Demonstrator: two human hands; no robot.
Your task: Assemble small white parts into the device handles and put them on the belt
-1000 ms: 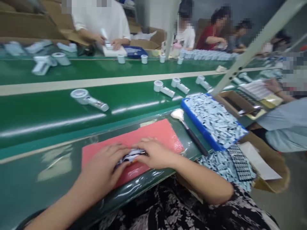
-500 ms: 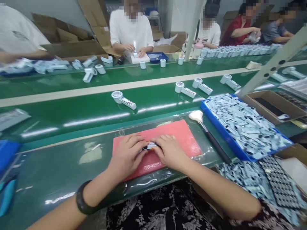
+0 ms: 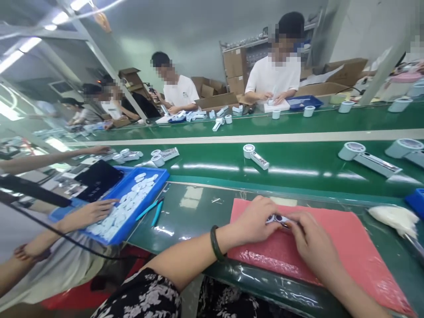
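Between my fingertips is a small white plastic piece [image 3: 277, 219] with dark oval spots, held low over a red mat [image 3: 344, 247]. My left hand [image 3: 253, 220], a dark bangle on its wrist, is closed on the left end of the piece. On the other end, the fingers of my right hand [image 3: 311, 236] are closed too. Both hands cover much of the piece. Beyond the mat, a white device with a round head and a handle [image 3: 258, 160] lies on the green conveyor belt [image 3: 212, 170].
To the left, a co-worker's hand [image 3: 89, 214] reaches over a blue tray [image 3: 162, 176] of white pieces. Teal-handled pliers [image 3: 155, 214] lie beside it. A tool with a white wrapped head [image 3: 394, 218] is at right. Several people sit across the belt.
My view has swung to the left, bringing the neighbour and the blue tray into sight. Both hands still hold the small white piece over the red mat.
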